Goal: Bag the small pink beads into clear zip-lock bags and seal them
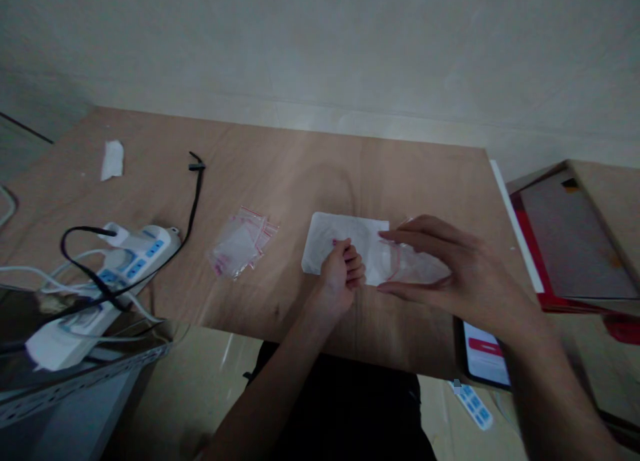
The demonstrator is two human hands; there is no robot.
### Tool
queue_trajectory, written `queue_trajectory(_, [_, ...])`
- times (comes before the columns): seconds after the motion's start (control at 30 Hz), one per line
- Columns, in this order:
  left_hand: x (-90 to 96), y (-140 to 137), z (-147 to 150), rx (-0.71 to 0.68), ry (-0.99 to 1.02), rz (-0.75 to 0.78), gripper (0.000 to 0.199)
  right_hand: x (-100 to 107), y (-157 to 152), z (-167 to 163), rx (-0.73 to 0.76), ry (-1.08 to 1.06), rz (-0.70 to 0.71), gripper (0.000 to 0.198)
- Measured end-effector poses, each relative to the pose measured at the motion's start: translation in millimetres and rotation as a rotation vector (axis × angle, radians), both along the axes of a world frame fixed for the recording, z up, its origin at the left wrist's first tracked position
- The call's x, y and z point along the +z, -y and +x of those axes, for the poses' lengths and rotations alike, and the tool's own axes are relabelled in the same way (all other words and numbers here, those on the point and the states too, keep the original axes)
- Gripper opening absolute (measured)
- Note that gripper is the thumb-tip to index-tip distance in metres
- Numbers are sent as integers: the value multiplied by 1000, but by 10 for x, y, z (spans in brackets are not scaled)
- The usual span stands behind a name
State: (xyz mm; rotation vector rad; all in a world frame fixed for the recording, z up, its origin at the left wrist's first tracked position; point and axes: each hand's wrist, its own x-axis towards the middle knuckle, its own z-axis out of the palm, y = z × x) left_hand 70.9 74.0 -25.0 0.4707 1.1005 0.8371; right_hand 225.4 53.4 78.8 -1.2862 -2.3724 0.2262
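My left hand (344, 269) is closed over a white tray (313, 244) lying on the table, thumb pressed to the curled fingers. A tiny reddish spot shows by the thumb tip; what the fingers hold, if anything, I cannot make out. To the right, my right hand (450, 257) has thumb and fingers wide apart. Between and below them is a clear plastic bag (417, 264) with a red line, overlapping the tray's right end. Whether the fingertips touch the bag's edges is unclear.
Several clear zip bags (240, 241) with red lines lie left of the tray. A power strip (145, 254) with tangled cables occupies the table's left end. A phone (485, 354) lies at the front right edge, and a red-edged box (580, 234) stands farther right.
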Motion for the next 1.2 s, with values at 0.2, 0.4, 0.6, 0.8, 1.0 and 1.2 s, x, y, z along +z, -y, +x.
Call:
queue_trajectory(0.2, [-71,-298,-35,-120,-759,540,28,-960,116,379,-736,-197,150,62])
queue_trajectory(0.4, [-228,-366,-21,-360,-1227,861,17,-1400,57,204,-771,94,-57,72])
queue_trajectory(0.6, [-229,-346,-21,-430,-1445,987,22,-1364,93,158,-779,152,-124,70])
queue_trajectory(0.8, [-38,-206,-496,-80,-1492,969,27,-1441,105,226,-821,-35,-55,65])
queue_trajectory(1.0, [107,-297,-1363,-32,-1716,388,42,-1394,127,192,-830,-107,10,71])
queue_trajectory(1.2, [152,-506,-1470,-378,-1727,176,69,-1362,146,169,-832,-158,62,66])
